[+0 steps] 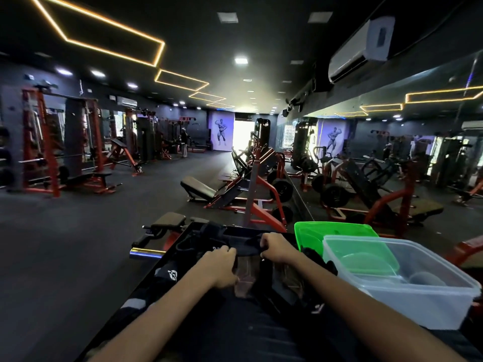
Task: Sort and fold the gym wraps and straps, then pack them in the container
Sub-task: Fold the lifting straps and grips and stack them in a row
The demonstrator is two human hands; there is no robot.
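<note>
Both bare forearms reach forward over a dark bench (183, 322). Left hand (222, 265) and right hand (277, 248) have fingers curled, each gripping an end of 1 black strap (248, 246) stretched flat between them. More black wraps (170, 273) lie beside the left arm, 1 with a white logo. Just right of the right arm sits a clear plastic container (407, 304), touching a green lid (337, 228) behind it. Red weight machines (261, 189) stand beyond.

Gym, weight machines (261, 184), benches (198, 188), wall mirror (392, 142)
</note>
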